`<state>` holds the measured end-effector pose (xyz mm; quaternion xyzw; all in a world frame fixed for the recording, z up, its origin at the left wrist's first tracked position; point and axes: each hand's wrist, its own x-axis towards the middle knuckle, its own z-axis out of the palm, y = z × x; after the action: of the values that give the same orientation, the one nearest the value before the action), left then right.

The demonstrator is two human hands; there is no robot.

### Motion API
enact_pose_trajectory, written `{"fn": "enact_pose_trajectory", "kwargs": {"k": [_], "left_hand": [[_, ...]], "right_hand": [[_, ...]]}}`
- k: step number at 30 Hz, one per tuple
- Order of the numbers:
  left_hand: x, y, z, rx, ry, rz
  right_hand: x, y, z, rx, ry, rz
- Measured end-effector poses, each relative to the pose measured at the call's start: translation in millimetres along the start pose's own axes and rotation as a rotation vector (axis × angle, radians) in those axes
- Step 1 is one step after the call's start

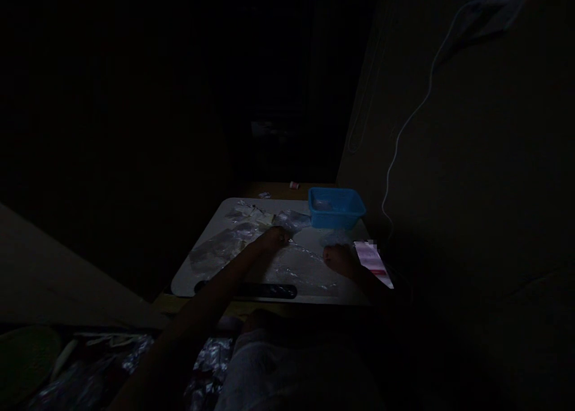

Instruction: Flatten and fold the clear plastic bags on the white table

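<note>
A: How are the hands gripping?
B: Both are curled into loose fists. The left hand [276, 238] and the right hand [338, 260] each seem to pinch an edge of the clear plastic [307, 250], which runs between them as a shiny crease. It is too dark to make out single fingers.

A: What lies nearest to the body?
B: Pale cloth [265, 369] covers the lap, and shiny wrapping [211, 363] lies low down to the left of it. Then comes the near edge of a white board [350, 292], with a long dark slot [269, 290] along that side.

A: And where is the plastic?
B: Over the middle of the board, just beyond the slot. More plastic film [211, 252] spreads to the left, under and beside the left forearm.

A: Anything by the right hand?
B: A lit phone [372, 264] lies just to its right, its screen pale pink with a red bar.

A: Farther off?
B: A blue basket [336, 220] sits at the board's far right corner. Past the board are a small cup [294, 185] on its side and a crumpled scrap [265, 195]. A white cord [430, 84] hangs down the right wall.
</note>
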<state>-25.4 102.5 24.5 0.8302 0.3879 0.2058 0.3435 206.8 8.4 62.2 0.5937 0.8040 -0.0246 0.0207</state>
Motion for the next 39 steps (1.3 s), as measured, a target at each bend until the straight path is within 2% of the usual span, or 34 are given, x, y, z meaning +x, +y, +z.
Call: {"fn": "enact_pose_trajectory", "kwargs": {"k": [6, 10, 14, 18, 25, 31, 39], "left_hand": [[-25.9, 4.8, -8.8, 0.266, 0.092, 0.01], [-38.8, 9.8, -12.7, 0.396, 0.084, 0.057], [-50.5, 13.4, -8.4, 0.496, 0.08, 0.082], [-58.7, 12.2, 2.3, 0.566, 0.066, 0.089], [-63.4, -1.0, 16.9, 0.623, 0.089, 0.083], [-67.3, -4.1, 15.4, 0.679, 0.081, 0.124], [-80.4, 2.5, 16.1, 0.772, 0.042, 0.195]], "right_hand": [[-1.0, 2.4, 5.2, -0.002, 0.027, 0.007], [-1.2, 5.2, 8.4, 0.007, 0.069, 0.007], [-2.4, 6.7, 8.9, 0.023, 0.092, 0.007], [-3.6, 6.6, 9.0, 0.018, 0.11, -0.023], [-3.3, 9.9, 18.5, -0.041, 0.166, -0.073], [-7.2, 18.3, 29.1, -0.08, 0.204, -0.079], [-13.1, 21.8, 35.5, -0.071, 0.193, -0.107]]}}
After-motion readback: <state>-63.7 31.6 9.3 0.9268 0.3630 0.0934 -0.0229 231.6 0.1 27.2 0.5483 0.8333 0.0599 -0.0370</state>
